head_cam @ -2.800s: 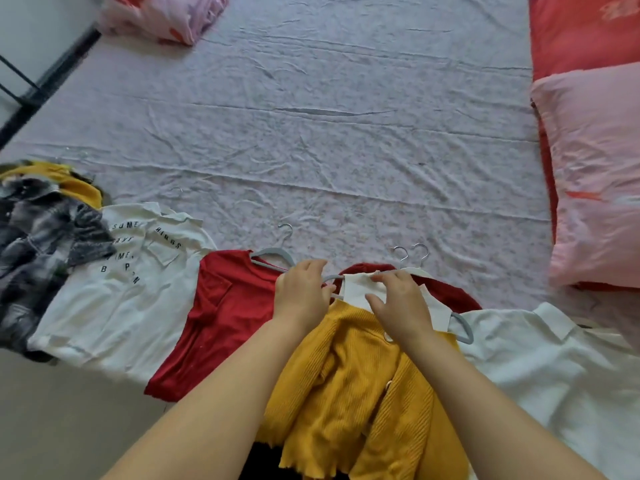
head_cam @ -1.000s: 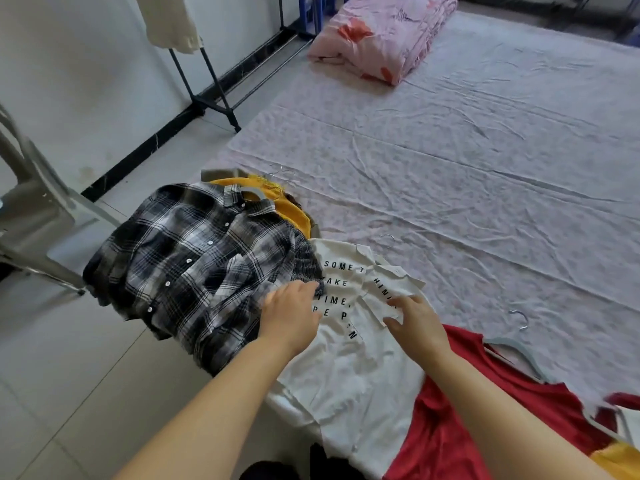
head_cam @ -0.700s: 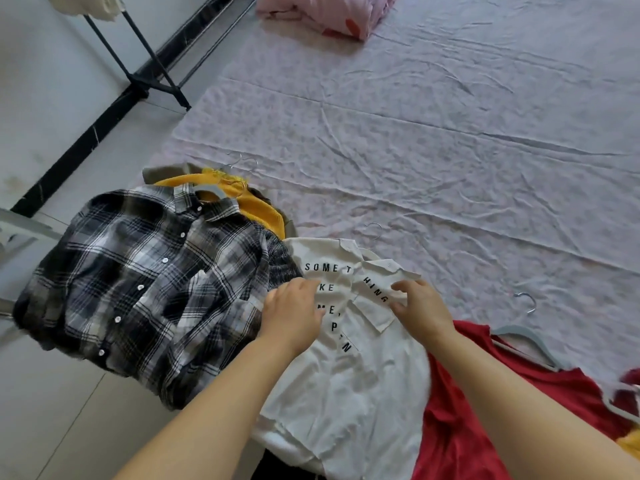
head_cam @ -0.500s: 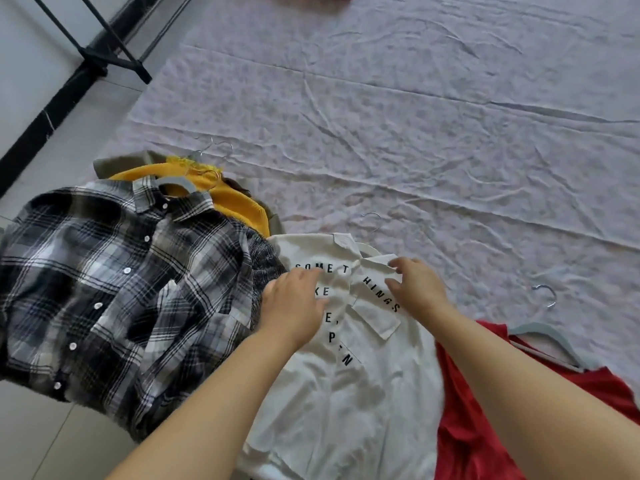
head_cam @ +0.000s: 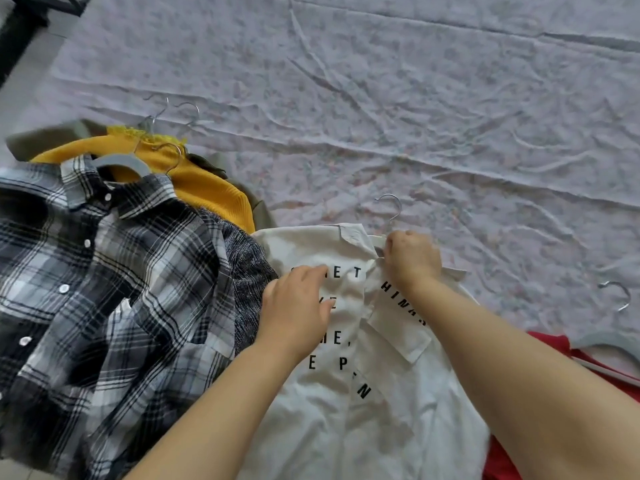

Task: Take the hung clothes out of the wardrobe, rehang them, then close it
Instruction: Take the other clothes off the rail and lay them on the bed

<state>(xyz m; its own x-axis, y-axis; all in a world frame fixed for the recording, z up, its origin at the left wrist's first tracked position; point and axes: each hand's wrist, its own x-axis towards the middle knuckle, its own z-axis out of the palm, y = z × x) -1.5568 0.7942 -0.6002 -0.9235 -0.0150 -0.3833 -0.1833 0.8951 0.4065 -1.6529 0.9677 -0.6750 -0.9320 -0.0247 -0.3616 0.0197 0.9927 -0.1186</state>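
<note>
To the left of the left hand [head_cam: 298, 313], a plaid shirt [head_cam: 104, 289] lies on the bed sheet [head_cam: 381, 98] over a yellow sweater [head_cam: 207, 188]. The left hand rests with fairly straight fingers on the chest of the white shirt [head_cam: 381, 427], holding nothing. The shirt's long axis runs away from the person, hem near the elbows and collar far. Further right, the right hand [head_cam: 410, 259] is curled on that collar and pinches the cloth; whether it also grips the hanger inside cannot be told. The hook [head_cam: 391, 206] sticks out just beyond its knuckles, pointing away, so this hand is the nearer one for lifting. To its right lie a red garment [head_cam: 550, 341] and a grey hanger [head_cam: 609, 341].
</note>
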